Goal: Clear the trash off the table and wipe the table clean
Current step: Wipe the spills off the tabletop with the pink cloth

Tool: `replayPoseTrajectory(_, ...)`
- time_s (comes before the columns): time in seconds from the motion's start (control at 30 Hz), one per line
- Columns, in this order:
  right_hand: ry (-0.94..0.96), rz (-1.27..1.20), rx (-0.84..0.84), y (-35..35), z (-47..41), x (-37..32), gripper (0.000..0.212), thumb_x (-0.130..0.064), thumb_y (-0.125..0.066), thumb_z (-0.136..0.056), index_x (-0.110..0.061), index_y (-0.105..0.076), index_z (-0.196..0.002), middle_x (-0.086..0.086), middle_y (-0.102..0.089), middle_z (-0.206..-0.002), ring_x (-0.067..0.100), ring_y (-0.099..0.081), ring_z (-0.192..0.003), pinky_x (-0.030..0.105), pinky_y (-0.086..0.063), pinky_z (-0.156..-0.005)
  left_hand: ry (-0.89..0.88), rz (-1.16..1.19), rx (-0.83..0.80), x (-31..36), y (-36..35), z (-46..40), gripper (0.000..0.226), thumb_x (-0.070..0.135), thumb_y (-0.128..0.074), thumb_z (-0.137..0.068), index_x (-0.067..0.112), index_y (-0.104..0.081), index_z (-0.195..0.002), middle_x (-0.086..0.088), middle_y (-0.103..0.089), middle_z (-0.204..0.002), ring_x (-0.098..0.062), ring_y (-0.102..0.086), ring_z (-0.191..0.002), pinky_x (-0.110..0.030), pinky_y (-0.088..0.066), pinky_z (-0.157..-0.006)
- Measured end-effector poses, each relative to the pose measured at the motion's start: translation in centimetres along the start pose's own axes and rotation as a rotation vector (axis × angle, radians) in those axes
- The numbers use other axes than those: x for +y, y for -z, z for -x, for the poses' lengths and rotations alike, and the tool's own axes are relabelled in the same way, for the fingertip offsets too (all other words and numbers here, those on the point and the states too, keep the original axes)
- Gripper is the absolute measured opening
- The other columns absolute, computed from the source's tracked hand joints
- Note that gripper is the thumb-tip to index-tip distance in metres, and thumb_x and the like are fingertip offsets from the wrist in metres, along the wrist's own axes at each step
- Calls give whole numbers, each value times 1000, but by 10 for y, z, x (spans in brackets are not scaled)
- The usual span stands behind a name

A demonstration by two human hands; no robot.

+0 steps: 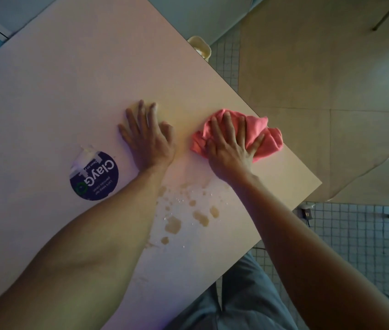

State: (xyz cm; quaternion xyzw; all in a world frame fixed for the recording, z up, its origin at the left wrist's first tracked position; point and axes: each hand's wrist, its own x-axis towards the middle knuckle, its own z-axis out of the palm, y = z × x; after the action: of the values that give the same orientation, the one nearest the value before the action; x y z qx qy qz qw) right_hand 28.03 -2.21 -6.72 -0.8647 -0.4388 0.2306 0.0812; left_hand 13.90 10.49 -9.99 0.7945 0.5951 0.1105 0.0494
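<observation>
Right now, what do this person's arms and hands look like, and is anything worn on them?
Both forearms are bare up to the frame's edge: no sleeves show. The left hand and right hand wear no gloves, rings, watch or bracelet that I can see.

My one head view looks steeply down, close over the table (45,91) and floor (331,67) beyond.

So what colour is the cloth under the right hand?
Pink; the cloth shows clearly in the head view.
</observation>
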Motion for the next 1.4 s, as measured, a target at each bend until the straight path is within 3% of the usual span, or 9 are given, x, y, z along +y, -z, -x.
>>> replayPoseTrajectory(0.1,13,8,6,1,-16,-8,58,-40,-25,-103,-38,-9,-158,-8,3,-167,27,12,-153,74,12,-110,-1,-1,-11,1,1,-1,55,36,-41,-94,24,-48,-147,-2,-38,-160,-33,-28,-150,-60,-18,-118)
replayPoseTrajectory(0.23,123,36,10,-6,35,19,55,-42,-23,-105,-37,-10,-158,-9,2,-167,22,13,-153,71,2,-114,-14,10,-83,-1,3,2,58,42,-41,-95,25,-41,-151,0,-32,-163,-34,-21,-153,-61,-13,-120)
replayPoseTrajectory(0.4,37,18,-65,-3,71,42,54,-45,-18,-106,-43,0,-157,-15,13,-165,10,33,-144,68,6,-115,-171,78,-285,-27,21,6,54,48,-39,-103,34,-33,-154,4,-19,-168,-33,-7,-155,-59,-4,-123)
replayPoseTrajectory(0.53,-27,20,-61,-2,48,24,57,-42,-19,-103,-41,2,-156,-12,16,-165,21,26,-149,74,9,-110,-171,50,-264,-66,38,26,48,44,-31,-108,35,-33,-154,3,-18,-168,-31,-6,-156,-55,-6,-124)
replayPoseTrajectory(0.7,-94,-13,-48,1,4,-13,59,-42,-19,-102,-38,2,-157,-7,18,-165,27,25,-150,75,10,-108,-168,-17,-198,-68,39,36,49,46,-28,-108,36,-30,-155,2,-19,-168,-29,-7,-156,-52,-5,-125)
replayPoseTrajectory(0.9,83,-2,-36,-22,82,-6,55,-40,-22,-106,-36,-4,-159,-9,16,-165,18,29,-148,69,14,-113,-162,8,-140,-72,34,38,48,44,-39,-105,35,-40,-152,3,-29,-165,-31,-15,-154,-51,-11,-124)
replayPoseTrajectory(1.1,39,41,-61,-33,80,-14,58,-42,-18,-102,-38,-3,-158,-10,14,-166,23,22,-151,70,20,-108,-180,25,-107,-72,32,36,49,45,-43,-102,33,-43,-150,2,-32,-164,-31,-18,-154,-51,-12,-123)
replayPoseTrajectory(1.23,2,-14,-63,-24,22,-43,58,-42,-21,-103,-40,-3,-157,-10,13,-166,26,20,-151,73,15,-108,-198,63,-156,-77,32,33,52,46,-41,-102,32,-40,-152,3,-26,-166,-30,-13,-155,-51,-7,-124)
replayPoseTrajectory(1.4,136,28,-68,-36,89,-17,56,-41,-19,-105,-36,-5,-158,-9,12,-166,21,17,-152,71,8,-114,-278,109,-181,-102,40,49,48,42,-41,-103,32,-43,-149,2,-31,-164,-35,-19,-153,-57,-15,-121)
